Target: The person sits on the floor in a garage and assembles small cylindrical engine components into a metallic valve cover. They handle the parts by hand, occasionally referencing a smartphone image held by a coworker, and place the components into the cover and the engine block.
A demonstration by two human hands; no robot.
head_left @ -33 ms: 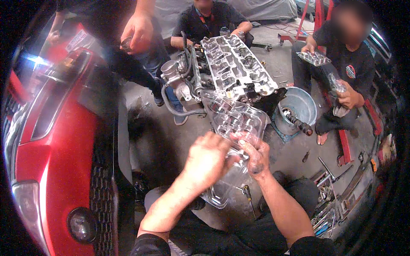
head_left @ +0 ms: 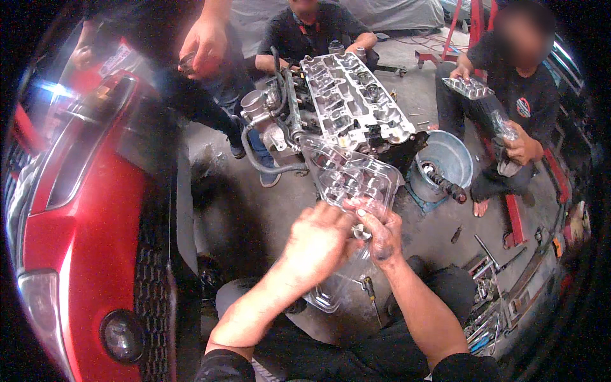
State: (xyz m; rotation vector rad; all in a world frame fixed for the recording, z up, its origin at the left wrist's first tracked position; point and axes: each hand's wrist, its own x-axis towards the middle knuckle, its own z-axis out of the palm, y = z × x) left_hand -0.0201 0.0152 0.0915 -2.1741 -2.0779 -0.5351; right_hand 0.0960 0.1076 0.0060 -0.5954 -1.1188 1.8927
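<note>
My right hand [head_left: 379,232] grips the edge of a clear plastic blister tray [head_left: 372,181] with moulded pockets, thumb on top. The tray slants up toward the engine. Over its near part, my left hand [head_left: 321,239] is curled closed. Beside its fingertips, next to my right thumb, shows a small shiny round metal part [head_left: 361,232]; whether the left fingers pinch it is hidden. Another clear plastic piece [head_left: 326,296] hangs below my hands. Just beyond the tray stands an engine cylinder head [head_left: 356,99], its top uncovered.
At left is a red car front [head_left: 95,235]. A blue-grey bucket [head_left: 455,156] with a dark shaft [head_left: 445,181] stands at right. A seated person [head_left: 522,89] holds a blister pack [head_left: 468,88]. Tools [head_left: 490,318] and a screwdriver [head_left: 370,296] lie low. Two more people are beyond.
My left hand has moved slightly right, toward my right thumb, and looks less blurred. The right hand and tray have stayed nearly still.
</note>
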